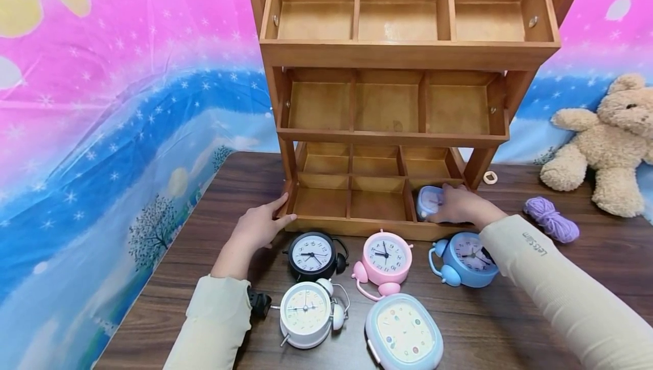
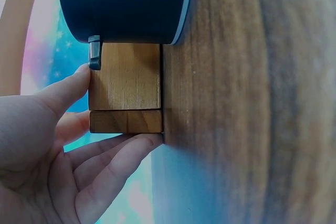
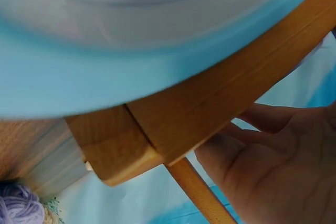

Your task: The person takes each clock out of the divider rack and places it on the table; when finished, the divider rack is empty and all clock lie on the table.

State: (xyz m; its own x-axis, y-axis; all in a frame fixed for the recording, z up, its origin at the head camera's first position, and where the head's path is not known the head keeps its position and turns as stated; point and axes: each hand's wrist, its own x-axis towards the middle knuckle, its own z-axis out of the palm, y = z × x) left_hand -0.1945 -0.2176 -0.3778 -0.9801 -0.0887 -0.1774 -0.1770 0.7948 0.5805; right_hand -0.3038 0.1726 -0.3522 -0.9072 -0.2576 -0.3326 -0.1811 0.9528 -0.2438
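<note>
A tiered wooden shelf [image 1: 316,225] stands on the table. My left hand [image 1: 257,225] holds its lower left front corner, thumb on the upper edge and fingers against the outer side; the left hand [image 2: 79,150] shows this grip closely. In the bottom right front compartment, my right hand [image 1: 461,203] grips a small lavender-blue clock [image 1: 424,204]. In the right wrist view the right hand [image 3: 273,161] is partly behind the shelf's front board [image 3: 210,95], and that clock is mostly hidden. A blue twin-bell alarm clock [image 1: 466,259] lies below the right forearm.
In front of the shelf lie a black alarm clock [image 1: 311,254], a pink one [image 1: 386,256], a white one [image 1: 306,313] and a rounded light-blue clock [image 1: 405,333]. Purple yarn [image 1: 551,220], a small wooden ring [image 1: 490,177] and a teddy bear [image 1: 607,137] are at the right.
</note>
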